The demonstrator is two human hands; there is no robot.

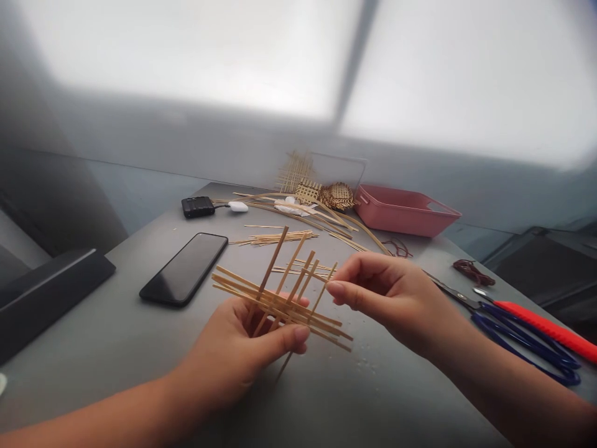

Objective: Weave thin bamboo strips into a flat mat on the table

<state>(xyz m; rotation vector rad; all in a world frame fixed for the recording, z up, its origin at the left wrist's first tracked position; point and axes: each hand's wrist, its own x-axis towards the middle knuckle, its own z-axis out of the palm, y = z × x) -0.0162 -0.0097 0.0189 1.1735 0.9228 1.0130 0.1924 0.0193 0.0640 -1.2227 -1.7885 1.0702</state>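
My left hand [254,342] is closed around a small open lattice of woven bamboo strips [280,305], thumb in front and fingers behind. Several strips cross it lengthwise, and several others stick up through them at a slant. To its right, my right hand [387,295] pinches the end of a thin bamboo strip [313,274] between thumb and forefinger. That strip runs left among the upright ends, above the crossed band. Behind the lattice, a pile of loose bamboo strips [280,238] lies on the grey table [153,361].
A phone [186,267] lies at left, with a black device [198,206] and a white case [238,206] behind it. Finished woven pieces [338,195] stand beside a pink basket [401,214]. Blue-handled scissors [522,336], a red cutter [550,330] and dark cord [473,272] lie at right.
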